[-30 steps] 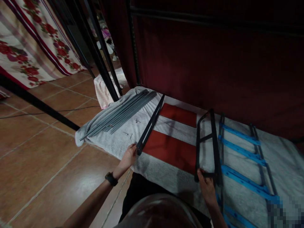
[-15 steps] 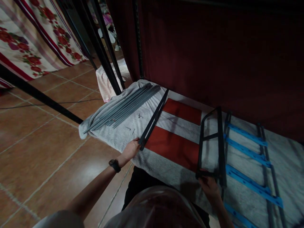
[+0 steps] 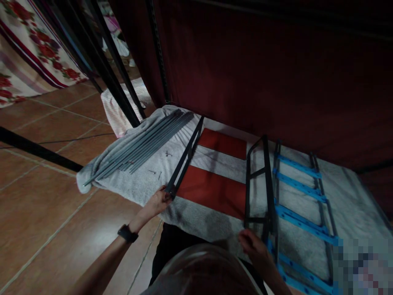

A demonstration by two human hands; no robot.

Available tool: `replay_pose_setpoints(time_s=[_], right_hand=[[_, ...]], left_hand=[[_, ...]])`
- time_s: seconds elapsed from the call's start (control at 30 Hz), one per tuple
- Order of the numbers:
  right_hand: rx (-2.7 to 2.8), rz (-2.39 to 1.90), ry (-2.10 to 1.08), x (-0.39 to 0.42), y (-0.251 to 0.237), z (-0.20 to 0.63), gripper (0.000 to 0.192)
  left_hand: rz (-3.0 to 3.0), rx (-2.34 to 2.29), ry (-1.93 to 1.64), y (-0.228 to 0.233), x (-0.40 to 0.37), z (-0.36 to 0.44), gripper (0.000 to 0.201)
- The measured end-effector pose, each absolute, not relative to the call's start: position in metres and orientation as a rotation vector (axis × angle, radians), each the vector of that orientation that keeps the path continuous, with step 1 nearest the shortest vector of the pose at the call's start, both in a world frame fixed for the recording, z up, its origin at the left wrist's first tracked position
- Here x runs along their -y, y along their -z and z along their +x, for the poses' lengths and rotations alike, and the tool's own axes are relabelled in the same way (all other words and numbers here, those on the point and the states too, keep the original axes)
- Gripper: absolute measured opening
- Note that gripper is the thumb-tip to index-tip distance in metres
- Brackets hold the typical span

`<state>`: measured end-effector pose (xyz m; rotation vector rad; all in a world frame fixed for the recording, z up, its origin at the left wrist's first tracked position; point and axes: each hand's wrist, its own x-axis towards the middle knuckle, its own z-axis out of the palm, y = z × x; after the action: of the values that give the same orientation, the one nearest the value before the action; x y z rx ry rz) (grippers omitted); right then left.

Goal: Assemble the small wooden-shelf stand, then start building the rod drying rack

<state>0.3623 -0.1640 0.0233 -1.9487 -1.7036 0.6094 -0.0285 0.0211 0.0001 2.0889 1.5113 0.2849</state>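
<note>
The black bar lies slantwise on the grey towel, its far end near the dark red curtain and its near end by the towel's front edge. The left hand reaches out on a nearly straight arm, a dark watch at the wrist, and its fingers close around that near end of the bar. To the right, a black frame (a narrow rectangle with a cross rung, rounded at its far corner) stands tilted on the towel, partly over the blue-runged rack. The right hand sits just under the frame's near edge, fingers curled loosely; whether it touches the frame I cannot tell. Between the two black parts the towel shows two red bands. Left of the bar lie a few small screws, and farther left a bundle of grey rods. Beyond the towel's left side is brown floor tile, with black posts rising at the far left.
</note>
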Motion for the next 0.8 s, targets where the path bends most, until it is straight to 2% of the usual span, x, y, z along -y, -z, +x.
replay_pose_setpoints(time_s=[0.07, 0.2, 0.33, 0.47, 0.8], right_hand=[[1.782, -1.805, -0.74, 0.133, -0.031, 0.335, 0.027], [1.85, -1.893, -0.45, 0.029, -0.041, 0.293, 0.04], [1.927, -2.214, -0.303, -0.048, -0.037, 0.276, 0.036], [2.102, -2.286, -0.385, -0.069, -0.031, 0.278, 0.031], [2.146, -2.178, -0.613, -0.095, -0.058, 0.29, 0.041]], left_hand=[[2.031, -1.46, -0.316, -0.004, -0.019, -0.026, 0.018], [1.988, -1.609, -0.371, -0.004, -0.014, -0.015, 0.029], [2.057, -1.793, -0.332, 0.009, -0.01, -0.007, 0.031], [2.102, -1.822, -0.405, 0.021, -0.008, -0.005, 0.026], [2.105, -1.819, -0.437, 0.017, -0.005, 0.002, 0.025]])
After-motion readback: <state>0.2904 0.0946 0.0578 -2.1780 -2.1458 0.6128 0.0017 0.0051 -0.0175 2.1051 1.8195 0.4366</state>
